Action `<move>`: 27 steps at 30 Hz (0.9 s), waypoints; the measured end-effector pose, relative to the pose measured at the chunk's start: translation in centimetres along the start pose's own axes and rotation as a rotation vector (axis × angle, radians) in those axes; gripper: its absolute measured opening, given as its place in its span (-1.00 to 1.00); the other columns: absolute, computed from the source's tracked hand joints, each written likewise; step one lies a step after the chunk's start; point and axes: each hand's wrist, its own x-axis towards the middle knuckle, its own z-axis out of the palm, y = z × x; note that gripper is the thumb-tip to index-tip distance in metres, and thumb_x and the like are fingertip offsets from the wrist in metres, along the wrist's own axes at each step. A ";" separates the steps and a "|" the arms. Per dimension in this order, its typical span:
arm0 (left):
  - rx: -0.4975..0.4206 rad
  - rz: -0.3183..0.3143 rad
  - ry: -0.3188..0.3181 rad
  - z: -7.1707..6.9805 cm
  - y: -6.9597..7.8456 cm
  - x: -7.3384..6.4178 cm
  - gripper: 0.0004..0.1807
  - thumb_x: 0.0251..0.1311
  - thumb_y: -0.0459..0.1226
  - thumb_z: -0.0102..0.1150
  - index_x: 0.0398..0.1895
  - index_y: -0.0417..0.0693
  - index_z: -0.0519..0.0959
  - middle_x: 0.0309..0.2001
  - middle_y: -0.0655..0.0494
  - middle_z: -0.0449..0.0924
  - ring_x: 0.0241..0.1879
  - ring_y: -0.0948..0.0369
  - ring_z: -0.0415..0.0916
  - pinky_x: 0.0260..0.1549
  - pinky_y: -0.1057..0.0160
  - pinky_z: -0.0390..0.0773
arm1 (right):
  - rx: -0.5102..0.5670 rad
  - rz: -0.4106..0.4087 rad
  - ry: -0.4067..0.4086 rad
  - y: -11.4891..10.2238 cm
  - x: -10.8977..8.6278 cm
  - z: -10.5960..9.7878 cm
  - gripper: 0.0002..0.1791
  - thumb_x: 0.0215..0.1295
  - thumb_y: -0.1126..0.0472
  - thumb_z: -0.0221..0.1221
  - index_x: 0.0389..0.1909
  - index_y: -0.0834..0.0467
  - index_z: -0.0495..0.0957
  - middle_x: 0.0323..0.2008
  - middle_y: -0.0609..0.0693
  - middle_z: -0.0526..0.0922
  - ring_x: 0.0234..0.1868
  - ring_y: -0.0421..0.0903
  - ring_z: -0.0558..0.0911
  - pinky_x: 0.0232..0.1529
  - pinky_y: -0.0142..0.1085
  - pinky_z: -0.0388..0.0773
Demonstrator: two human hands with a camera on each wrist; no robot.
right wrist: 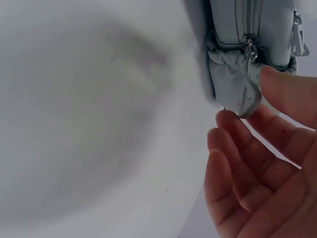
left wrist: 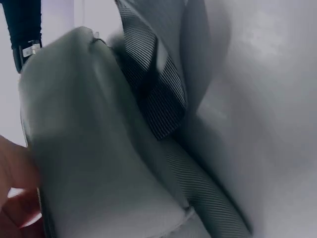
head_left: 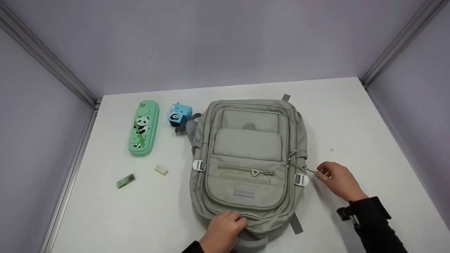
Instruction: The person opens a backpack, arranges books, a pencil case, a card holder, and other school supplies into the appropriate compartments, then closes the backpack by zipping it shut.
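A grey-green backpack (head_left: 248,144) lies front side up on the white table. My left hand (head_left: 225,230) grips its near edge, beside a grey padded loop (head_left: 251,244). In the left wrist view, the thumb and fingers (left wrist: 17,166) show at the edge of the bag's fabric (left wrist: 89,129). At the bag's right side, my right hand (head_left: 339,180) pinches a zipper pull (right wrist: 251,96) between thumb and fingertips. The pull hangs from a metal slider on the side zipper (right wrist: 251,20); the other fingers are loosely curled.
Left of the bag lie a green panda pencil case (head_left: 144,128), a blue panda-printed pencil sharpener (head_left: 180,114), a small green block (head_left: 126,181) and a cream eraser-like block (head_left: 161,170). Webbing straps (head_left: 297,224) stick out from under the bag. Walls (head_left: 225,45) border the table.
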 end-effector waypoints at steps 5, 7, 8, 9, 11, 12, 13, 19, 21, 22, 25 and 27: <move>0.046 0.035 -0.078 1.5 -0.1 1.6 -0.87 0.09 -0.32 0.33 -0.50 0.12 0.62 -0.52 0.21 0.47 -0.55 0.30 0.42 -0.67 0.40 0.37 | 0.013 0.022 -0.041 -0.1 -0.7 0.2 -0.78 0.32 0.25 0.23 -0.13 0.33 0.61 -0.31 0.12 0.66 -0.28 0.00 0.61 -0.26 -0.17 0.48; 0.067 0.043 -0.107 2.0 -0.1 2.4 -0.90 0.12 -0.29 0.30 -0.47 0.13 0.64 -0.51 0.20 0.50 -0.53 0.28 0.47 -0.67 0.38 0.42 | 0.016 0.021 -0.043 -0.4 -0.8 0.2 -0.78 0.33 0.25 0.23 -0.13 0.32 0.61 -0.32 0.10 0.66 -0.28 -0.02 0.59 -0.26 -0.18 0.47; 0.078 0.040 -0.124 2.2 -0.2 2.7 -0.91 0.13 -0.29 0.29 -0.46 0.13 0.65 -0.50 0.20 0.52 -0.52 0.27 0.49 -0.67 0.36 0.44 | 0.016 0.019 -0.042 -0.5 -0.8 0.2 -0.78 0.33 0.25 0.22 -0.13 0.32 0.61 -0.32 0.09 0.65 -0.29 -0.03 0.59 -0.27 -0.19 0.46; 0.094 0.039 -0.134 2.4 -0.2 3.1 -0.91 0.12 -0.30 0.29 -0.44 0.14 0.67 -0.48 0.20 0.54 -0.51 0.26 0.51 -0.66 0.34 0.47 | 0.016 0.016 -0.039 -0.7 -0.8 0.2 -0.79 0.33 0.25 0.22 -0.13 0.31 0.61 -0.32 0.09 0.65 -0.29 -0.04 0.59 -0.27 -0.20 0.46; 0.113 0.026 -0.155 2.8 -0.4 3.9 -0.90 0.11 -0.31 0.29 -0.41 0.14 0.69 -0.46 0.19 0.57 -0.48 0.25 0.54 -0.65 0.32 0.50 | 0.017 0.010 -0.030 -1.0 -0.6 0.2 -0.80 0.33 0.25 0.23 -0.14 0.30 0.62 -0.33 0.07 0.65 -0.30 -0.05 0.58 -0.28 -0.21 0.46; 0.121 0.019 -0.163 2.9 -0.5 4.2 -0.88 0.10 -0.32 0.29 -0.40 0.14 0.69 -0.46 0.19 0.57 -0.48 0.24 0.54 -0.65 0.31 0.50 | 0.020 0.006 -0.026 -1.2 -0.6 0.2 -0.80 0.33 0.25 0.22 -0.14 0.30 0.62 -0.34 0.07 0.65 -0.30 -0.05 0.58 -0.28 -0.21 0.46; 0.127 0.011 -0.170 3.0 -0.6 4.4 -0.87 0.10 -0.33 0.29 -0.39 0.14 0.70 -0.45 0.18 0.58 -0.47 0.24 0.55 -0.65 0.31 0.51 | 0.024 0.004 -0.023 -1.4 -0.6 0.3 -0.81 0.34 0.25 0.22 -0.14 0.31 0.62 -0.34 0.07 0.65 -0.30 -0.05 0.59 -0.28 -0.21 0.46; 0.149 -0.020 -0.139 3.3 -0.8 4.8 -0.88 0.10 -0.34 0.30 -0.40 0.12 0.69 -0.44 0.18 0.59 -0.45 0.23 0.57 -0.59 0.29 0.54 | 0.036 -0.009 0.002 -2.2 -1.1 0.9 -0.82 0.34 0.26 0.21 -0.15 0.31 0.63 -0.33 0.09 0.66 -0.29 -0.04 0.60 -0.27 -0.20 0.48; 0.144 -0.024 -0.115 3.1 -0.6 4.4 -0.89 0.09 -0.34 0.31 -0.41 0.10 0.67 -0.44 0.18 0.59 -0.45 0.24 0.57 -0.57 0.31 0.55 | 0.039 -0.011 0.015 -2.6 -1.3 1.0 -0.82 0.35 0.27 0.21 -0.15 0.30 0.62 -0.32 0.10 0.67 -0.29 -0.03 0.61 -0.26 -0.18 0.48; 0.139 -0.024 -0.103 2.9 -0.5 4.2 -0.90 0.09 -0.34 0.32 -0.41 0.09 0.67 -0.43 0.19 0.58 -0.45 0.25 0.57 -0.57 0.31 0.54 | 0.042 -0.011 0.026 -2.8 -1.3 1.1 -0.83 0.35 0.27 0.21 -0.15 0.30 0.62 -0.32 0.10 0.67 -0.28 -0.02 0.61 -0.25 -0.18 0.48; 0.116 -0.017 -0.071 2.1 0.2 3.4 -0.91 0.10 -0.36 0.34 -0.39 0.04 0.66 -0.42 0.18 0.59 -0.44 0.26 0.59 -0.54 0.34 0.55 | 0.041 -0.011 0.090 -3.5 -1.4 1.2 -0.84 0.34 0.29 0.20 -0.16 0.30 0.62 -0.29 0.15 0.67 -0.26 0.03 0.63 -0.23 -0.14 0.51; 0.103 0.001 -0.035 1.5 0.7 2.8 -0.88 0.05 -0.39 0.37 -0.42 0.03 0.65 -0.45 0.19 0.59 -0.46 0.28 0.58 -0.56 0.36 0.55 | 0.041 -0.012 0.142 -3.9 -1.2 1.2 -0.83 0.35 0.30 0.19 -0.15 0.32 0.61 -0.25 0.20 0.67 -0.23 0.08 0.64 -0.21 -0.09 0.54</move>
